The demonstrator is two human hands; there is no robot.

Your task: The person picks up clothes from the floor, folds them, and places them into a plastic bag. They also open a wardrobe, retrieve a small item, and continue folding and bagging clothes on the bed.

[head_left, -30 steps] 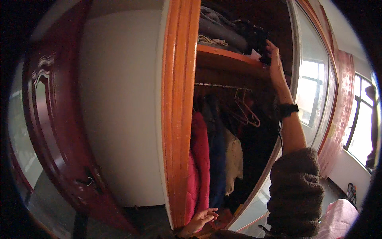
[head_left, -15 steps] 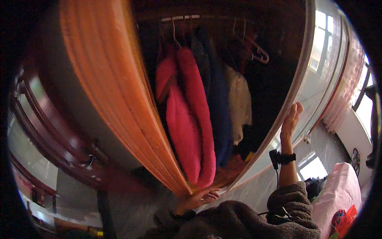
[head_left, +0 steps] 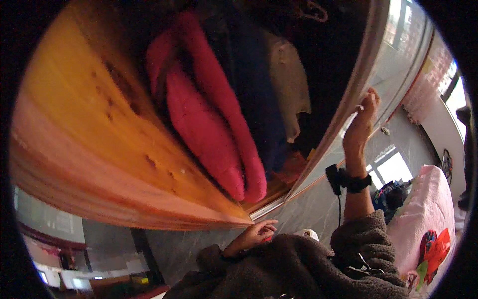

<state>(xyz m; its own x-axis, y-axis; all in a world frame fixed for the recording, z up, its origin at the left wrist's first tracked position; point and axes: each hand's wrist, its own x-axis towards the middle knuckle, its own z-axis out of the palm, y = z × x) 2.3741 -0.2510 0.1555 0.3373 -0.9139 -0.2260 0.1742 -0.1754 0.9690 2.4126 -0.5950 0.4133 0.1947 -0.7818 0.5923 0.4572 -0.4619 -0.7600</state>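
My right hand [head_left: 362,119] is raised against the frame side of a glass-fronted door panel [head_left: 318,172], its thumb apart from the bent fingers. A black strap with a small box circles that wrist. My left hand [head_left: 254,235] is low in the middle, by the bottom corner of an orange-brown wooden panel [head_left: 124,169]; its fingers are loosely bent and apart, with nothing visible in them. Between the two panels, a bright pink padded garment [head_left: 214,129] hangs in the dark wardrobe. Beside it are a dark blue garment [head_left: 256,94] and a beige one [head_left: 289,79].
A metal track [head_left: 269,208] runs along the wardrobe's bottom edge, above the grey marbled floor [head_left: 191,251]. At right stands something covered in pink cloth [head_left: 423,209], with a red bag [head_left: 438,254] on it. Dark items [head_left: 391,197] lie beside it.
My view has shifted, and the wooden panel now spreads wider across the left, showing its yellowish face. My right hand appears higher on the glass-fronted panel, with its thumb now apart.
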